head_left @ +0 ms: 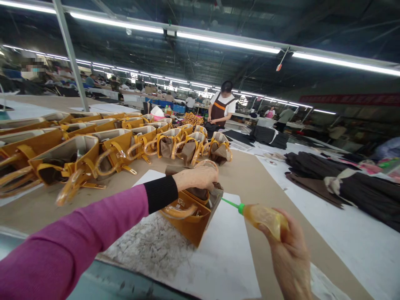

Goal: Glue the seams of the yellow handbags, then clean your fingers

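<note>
One bottle (265,220), right of centre, sits in the right hand (289,246), fingers wrapped round it — long axis nearly level, its single green nozzle (230,202) pointing left and slightly up towards one mustard bag (190,218) at centre. The left hand (197,177) bends over that bag's top; its fingertips are hidden, so I cannot tell its grip. Over a dozen similar bags (117,143) crowd the left — too overlapped to count exactly.

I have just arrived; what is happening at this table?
The person's left hand is at the top of a mustard-coloured bag, which sits on a stained white sheet. The right hand holds a squeeze bottle, its green nozzle pointed at the bag's edge. Other bags stand in rows beyond, to the left.
</note>
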Action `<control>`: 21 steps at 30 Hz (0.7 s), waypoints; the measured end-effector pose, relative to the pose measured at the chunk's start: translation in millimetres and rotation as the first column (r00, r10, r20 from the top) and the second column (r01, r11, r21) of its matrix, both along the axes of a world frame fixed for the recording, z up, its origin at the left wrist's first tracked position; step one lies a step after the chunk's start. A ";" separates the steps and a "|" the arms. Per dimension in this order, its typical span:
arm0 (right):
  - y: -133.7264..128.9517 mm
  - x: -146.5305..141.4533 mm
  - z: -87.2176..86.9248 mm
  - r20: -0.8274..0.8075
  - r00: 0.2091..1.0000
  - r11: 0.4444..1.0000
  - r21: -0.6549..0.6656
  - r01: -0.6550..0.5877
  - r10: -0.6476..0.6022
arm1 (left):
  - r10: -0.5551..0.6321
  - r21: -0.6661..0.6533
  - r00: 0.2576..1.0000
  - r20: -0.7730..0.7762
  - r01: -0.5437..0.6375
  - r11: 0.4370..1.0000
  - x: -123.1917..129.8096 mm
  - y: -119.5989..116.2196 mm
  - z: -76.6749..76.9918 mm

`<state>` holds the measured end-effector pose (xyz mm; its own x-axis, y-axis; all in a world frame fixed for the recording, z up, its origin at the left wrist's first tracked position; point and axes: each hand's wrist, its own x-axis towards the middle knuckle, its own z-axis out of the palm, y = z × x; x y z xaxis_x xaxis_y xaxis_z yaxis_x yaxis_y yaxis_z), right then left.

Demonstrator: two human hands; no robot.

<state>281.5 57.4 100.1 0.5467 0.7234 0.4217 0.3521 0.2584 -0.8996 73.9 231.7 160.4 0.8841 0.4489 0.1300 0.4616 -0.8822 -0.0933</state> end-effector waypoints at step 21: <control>6.7 3.2 -32.2 -0.010 0.999 0.993 -0.113 -0.046 0.045 | 0.032 -0.051 0.998 -0.046 -0.034 0.998 1.3 -8.1 3.4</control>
<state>284.7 64.0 67.9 0.5155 0.7903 0.3312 0.3352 0.1698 -0.9267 75.2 223.5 163.8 0.8733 0.4827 0.0659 0.4866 -0.8708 -0.0699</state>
